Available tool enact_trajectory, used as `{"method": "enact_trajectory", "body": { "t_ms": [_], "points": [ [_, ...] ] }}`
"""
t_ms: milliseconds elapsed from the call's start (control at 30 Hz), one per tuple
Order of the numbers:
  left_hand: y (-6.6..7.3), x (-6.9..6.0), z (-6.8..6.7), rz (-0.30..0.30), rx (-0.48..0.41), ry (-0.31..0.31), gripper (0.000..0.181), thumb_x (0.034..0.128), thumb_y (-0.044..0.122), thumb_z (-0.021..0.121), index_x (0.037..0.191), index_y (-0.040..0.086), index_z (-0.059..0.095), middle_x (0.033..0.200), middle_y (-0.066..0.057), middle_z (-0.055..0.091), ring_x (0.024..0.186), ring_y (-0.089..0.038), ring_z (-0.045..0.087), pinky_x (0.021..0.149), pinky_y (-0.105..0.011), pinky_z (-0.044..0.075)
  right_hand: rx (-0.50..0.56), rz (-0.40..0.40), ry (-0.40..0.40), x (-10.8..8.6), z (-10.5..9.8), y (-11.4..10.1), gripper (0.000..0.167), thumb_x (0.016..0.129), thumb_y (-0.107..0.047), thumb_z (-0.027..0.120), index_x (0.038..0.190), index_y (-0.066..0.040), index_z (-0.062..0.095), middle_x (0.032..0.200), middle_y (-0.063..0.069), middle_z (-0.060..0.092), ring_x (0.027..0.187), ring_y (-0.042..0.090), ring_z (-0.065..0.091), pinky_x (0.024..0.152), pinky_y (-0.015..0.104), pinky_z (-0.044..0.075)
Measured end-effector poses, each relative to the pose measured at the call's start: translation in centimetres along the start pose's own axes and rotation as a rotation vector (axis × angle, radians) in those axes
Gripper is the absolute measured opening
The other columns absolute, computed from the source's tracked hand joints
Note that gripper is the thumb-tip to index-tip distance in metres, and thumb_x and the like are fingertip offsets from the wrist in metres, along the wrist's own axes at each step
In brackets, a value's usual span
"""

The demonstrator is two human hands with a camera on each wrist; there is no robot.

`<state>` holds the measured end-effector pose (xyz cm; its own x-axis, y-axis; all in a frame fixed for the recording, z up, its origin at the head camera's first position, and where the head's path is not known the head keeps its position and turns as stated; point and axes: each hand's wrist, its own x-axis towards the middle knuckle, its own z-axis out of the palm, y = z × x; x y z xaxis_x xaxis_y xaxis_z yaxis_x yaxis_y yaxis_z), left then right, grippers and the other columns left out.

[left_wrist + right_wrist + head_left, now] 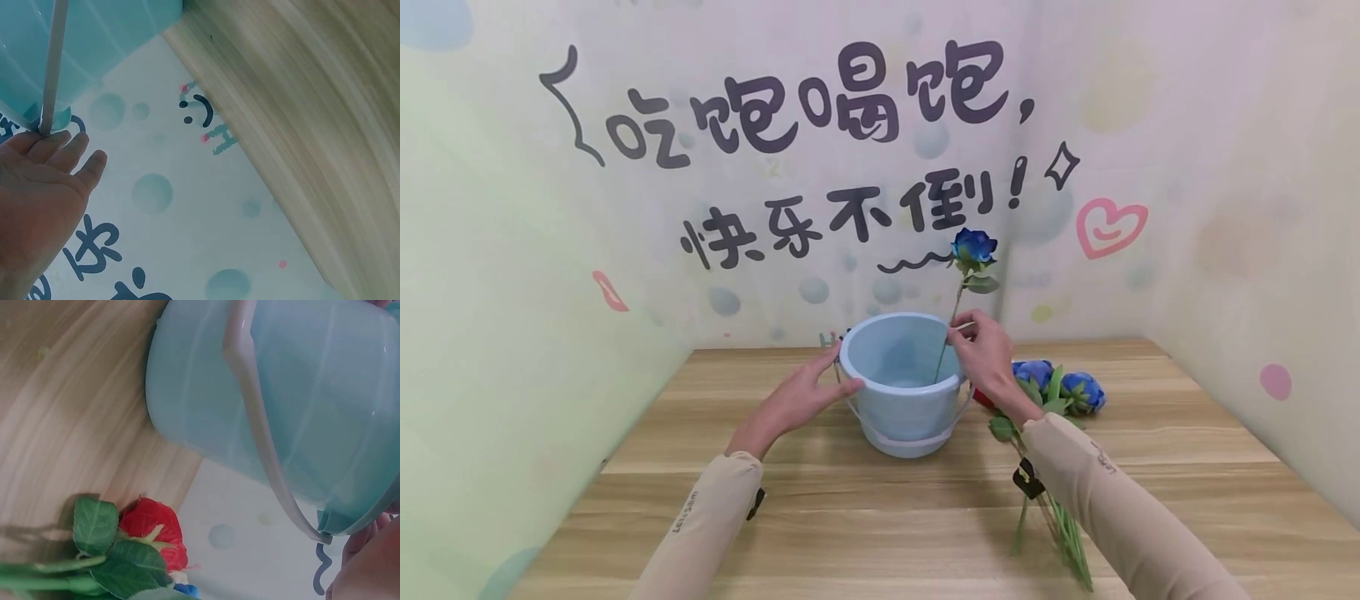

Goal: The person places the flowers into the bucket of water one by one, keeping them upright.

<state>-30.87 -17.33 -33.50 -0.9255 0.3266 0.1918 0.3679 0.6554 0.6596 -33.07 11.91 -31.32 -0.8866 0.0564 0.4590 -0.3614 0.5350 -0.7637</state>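
A light blue bucket with a pale handle stands upright on the table. At its left side my left hand touches the rim, fingers fairly straight against the outside in the left wrist view. My right hand pinches the stem of a blue artificial rose over the bucket's right rim. The bloom points up, and the stem's lower end reaches inside the bucket. In the right wrist view only part of the right hand shows beside the rim, and the held rose is out of sight.
Right of the bucket, several artificial flowers lie on the wooden table. Blue blooms, a red bloom and green stems show, partly under the right forearm. A printed backdrop stands behind the table.
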Motion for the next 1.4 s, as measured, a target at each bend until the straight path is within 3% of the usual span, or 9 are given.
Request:
{"method": "enact_trajectory", "body": {
  "t_ms": [133, 267, 467, 600, 733, 1000, 1233, 1400],
  "points": [
    [-0.1, 0.1, 0.4, 0.005, -0.003, -0.003, 0.097, 0.0924, 0.070, 0.062, 0.166, 0.018, 0.025, 0.169, -0.005, 0.023, 0.154, -0.035, 0.023, 0.118, -0.064, 0.026, -0.092, -0.013, -0.008, -0.1, -0.1, 0.1, 0.014, 0.101, -0.012, 0.064, 0.110, -0.001, 0.067, 0.095, 0.016, 0.075, 0.095, 0.035, 0.070, 0.102, 0.057, 0.039],
    [-0.2, 0.1, 0.7, 0.013, -0.007, -0.007, 0.096, 0.0929, 0.069, 0.063, 0.165, 0.018, 0.026, 0.169, -0.005, 0.025, 0.154, -0.034, 0.024, 0.118, -0.064, 0.026, -0.167, -0.019, -0.034, -0.2, -0.2, 0.2, 0.015, 0.101, -0.012, 0.065, 0.110, 0.000, 0.069, 0.097, 0.016, 0.075, 0.097, 0.036, 0.069, 0.104, 0.062, 0.031],
    [-0.3, 0.1, 1.2, 0.012, -0.006, -0.024, 0.096, 0.0928, 0.069, 0.063, 0.166, 0.018, 0.026, 0.169, -0.007, 0.024, 0.154, -0.034, 0.023, 0.118, -0.064, 0.026, -0.194, -0.040, -0.061, -0.7, -0.5, 0.7, 0.020, 0.100, -0.017, 0.069, 0.110, -0.001, 0.073, 0.101, 0.016, 0.075, 0.097, 0.034, 0.067, 0.100, 0.058, 0.039],
    [-0.2, 0.2, 1.4, 0.011, -0.007, -0.034, 0.097, 0.0928, 0.069, 0.062, 0.166, 0.018, 0.024, 0.169, -0.006, 0.021, 0.154, -0.036, 0.022, 0.118, -0.065, 0.026, -0.132, -0.032, -0.044, -1.3, -1.1, 1.2, 0.020, 0.101, -0.018, 0.068, 0.110, -0.002, 0.073, 0.099, 0.015, 0.073, 0.089, 0.030, 0.066, 0.083, 0.045, 0.052],
    [-0.3, 0.3, 1.5, 0.020, -0.013, -0.032, 0.098, 0.0932, 0.069, 0.062, 0.166, 0.016, 0.024, 0.170, -0.007, 0.021, 0.153, -0.039, 0.023, 0.117, -0.067, 0.026, -0.061, -0.018, -0.025, -1.9, -2.3, 1.5, 0.022, 0.103, -0.018, 0.065, 0.113, 0.000, 0.071, 0.101, 0.016, 0.071, 0.083, 0.028, 0.062, 0.065, 0.030, 0.054],
    [-0.4, 0.2, 1.3, 0.035, -0.008, -0.013, 0.096, 0.0942, 0.066, 0.063, 0.166, 0.016, 0.023, 0.168, -0.010, 0.024, 0.151, -0.039, 0.028, 0.117, -0.066, 0.028, -0.001, 0.023, -0.018, -3.3, -5.9, 3.2, 0.028, 0.106, -0.021, 0.061, 0.117, 0.004, 0.069, 0.104, 0.019, 0.070, 0.088, 0.027, 0.062, 0.069, 0.021, 0.051],
    [-0.4, 0.0, 0.9, 0.039, -0.021, 0.012, 0.095, 0.0956, 0.064, 0.063, 0.166, 0.016, 0.021, 0.168, -0.011, 0.022, 0.152, -0.041, 0.025, 0.117, -0.065, 0.026, -0.043, 0.041, -0.001, -4.6, -8.8, 5.2, 0.029, 0.104, -0.020, 0.064, 0.114, 0.007, 0.070, 0.101, 0.021, 0.071, 0.088, 0.026, 0.063, 0.068, 0.022, 0.049],
    [-0.5, 0.0, 0.6, 0.037, -0.014, 0.020, 0.094, 0.0960, 0.063, 0.063, 0.166, 0.019, 0.020, 0.169, -0.009, 0.021, 0.152, -0.040, 0.025, 0.117, -0.065, 0.026, -0.059, 0.091, -0.034, -5.9, -10.5, 6.8, 0.034, 0.105, -0.024, 0.064, 0.115, 0.008, 0.068, 0.103, 0.021, 0.071, 0.091, 0.029, 0.064, 0.069, 0.023, 0.049]
  ]
}}
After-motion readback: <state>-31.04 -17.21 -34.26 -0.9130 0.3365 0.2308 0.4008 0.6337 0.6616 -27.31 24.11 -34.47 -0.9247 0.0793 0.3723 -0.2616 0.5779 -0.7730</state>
